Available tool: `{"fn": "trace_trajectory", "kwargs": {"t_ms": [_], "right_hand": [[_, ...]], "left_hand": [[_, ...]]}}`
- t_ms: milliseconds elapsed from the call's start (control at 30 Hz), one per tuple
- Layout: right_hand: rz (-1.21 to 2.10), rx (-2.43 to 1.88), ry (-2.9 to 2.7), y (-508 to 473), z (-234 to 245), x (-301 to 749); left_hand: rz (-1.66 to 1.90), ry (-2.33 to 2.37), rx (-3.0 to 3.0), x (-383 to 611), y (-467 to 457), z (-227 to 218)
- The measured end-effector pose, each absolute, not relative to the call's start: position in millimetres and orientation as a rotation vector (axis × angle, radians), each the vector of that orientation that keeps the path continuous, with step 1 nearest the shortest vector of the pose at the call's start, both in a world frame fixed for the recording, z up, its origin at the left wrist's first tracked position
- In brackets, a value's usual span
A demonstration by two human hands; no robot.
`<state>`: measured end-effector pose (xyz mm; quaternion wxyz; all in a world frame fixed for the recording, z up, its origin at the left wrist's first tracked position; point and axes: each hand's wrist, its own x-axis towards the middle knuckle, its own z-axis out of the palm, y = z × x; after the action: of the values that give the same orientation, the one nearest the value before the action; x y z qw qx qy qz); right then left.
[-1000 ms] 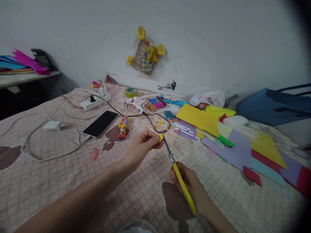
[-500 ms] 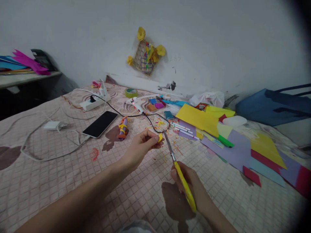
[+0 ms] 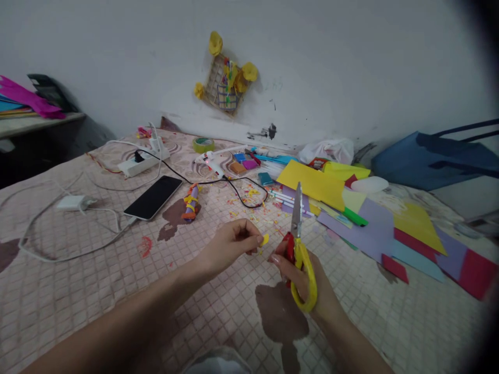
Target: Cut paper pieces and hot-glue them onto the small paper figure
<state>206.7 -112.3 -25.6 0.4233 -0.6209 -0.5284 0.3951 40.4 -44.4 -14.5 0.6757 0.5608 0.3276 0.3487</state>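
Note:
Between the thumb and fingers of my left hand (image 3: 236, 243) is a small yellow paper piece (image 3: 265, 239), sticking out past the fingertips. My right hand (image 3: 312, 278) grips a pair of scissors (image 3: 297, 221) by its yellow and red handles, blades pointing up and away from me. The blades look closed and stand apart from the paper. Just beyond both hands, tiny yellow and orange paper scraps (image 3: 249, 200) litter the patterned cloth. A purple roll with yellow and orange strips (image 3: 191, 202) lies to the left of them.
A phone (image 3: 154, 197) on a cable, a power strip (image 3: 142, 162) and a glue gun (image 3: 212, 165) lie left and behind. Green tape (image 3: 203, 144) sits near the wall. Coloured paper sheets (image 3: 374, 228) cover the right side, with a blue bag (image 3: 432, 161) beyond.
The scissors have turned in my right hand, so their red handle now shows and the blades point more upright, away from the paper. My left hand has moved slightly nearer me, still pinching the yellow piece.

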Motion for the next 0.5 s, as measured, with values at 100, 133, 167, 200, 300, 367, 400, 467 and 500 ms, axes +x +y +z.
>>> {"fn": "trace_trajectory", "kwargs": {"t_ms": [100,133,167,200,300,367,400,467,500], "right_hand": [[0.965,-1.486,-1.227,-111.7,-31.3,207.5],[0.965,-1.459,-1.201,-111.7,-32.6,207.8],[0.972,-1.438,-1.184,-111.8,-33.5,207.9],[0.982,-1.427,-1.179,-112.0,-33.9,207.9],[1.009,-1.454,-1.196,-112.3,-32.6,206.5],[0.998,-1.456,-1.204,-112.2,-31.1,205.1],[0.995,-1.45,-1.204,-112.1,-30.5,204.5],[0.991,-1.434,-1.202,-112.1,-30.2,204.2],[0.991,-1.433,-1.205,-112.3,-30.4,204.4]], "left_hand": [[0.733,0.728,1.271,42.2,-46.4,-17.1],[0.719,0.727,1.273,42.7,-46.9,-17.9],[0.711,0.727,1.278,43.2,-47.4,-18.6],[0.707,0.727,1.283,43.7,-47.7,-19.2],[0.713,0.721,1.285,45.2,-48.2,-20.4],[0.725,0.711,1.263,46.2,-48.5,-21.1],[0.728,0.708,1.25,46.6,-48.7,-21.6],[0.73,0.712,1.229,47.0,-48.8,-22.5],[0.731,0.717,1.226,46.8,-48.7,-22.8]]}}
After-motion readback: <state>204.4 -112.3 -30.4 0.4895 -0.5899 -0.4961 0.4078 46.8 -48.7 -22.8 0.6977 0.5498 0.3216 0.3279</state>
